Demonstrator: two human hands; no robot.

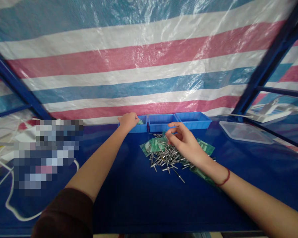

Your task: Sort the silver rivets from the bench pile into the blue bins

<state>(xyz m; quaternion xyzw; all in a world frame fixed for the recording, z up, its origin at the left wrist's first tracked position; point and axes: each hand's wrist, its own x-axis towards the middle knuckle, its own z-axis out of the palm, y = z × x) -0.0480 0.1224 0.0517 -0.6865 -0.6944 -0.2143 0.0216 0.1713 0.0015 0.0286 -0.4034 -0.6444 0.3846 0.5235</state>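
A loose pile of silver blind rivets (167,157) lies on the blue table, mixed with small green plastic packets (159,144). My right hand (182,140) is just above the pile's right side, fingers bent and apart, with nothing visible in them. Farther back, my left hand (127,121) reaches into the left blue bin (141,128). Its fingers are closed, and what they grip is hidden. Some green pieces (139,122) show in that bin beside the fingers. A middle blue bin (161,125) and a right blue bin (195,120) stand alongside in a row.
A clear plastic lid (245,132) lies at the back right, near a white power strip (272,112). White cables (11,198) run along the left side beside a blurred-out area. Blue frame posts (258,72) and a striped tarp (139,66) enclose the table.
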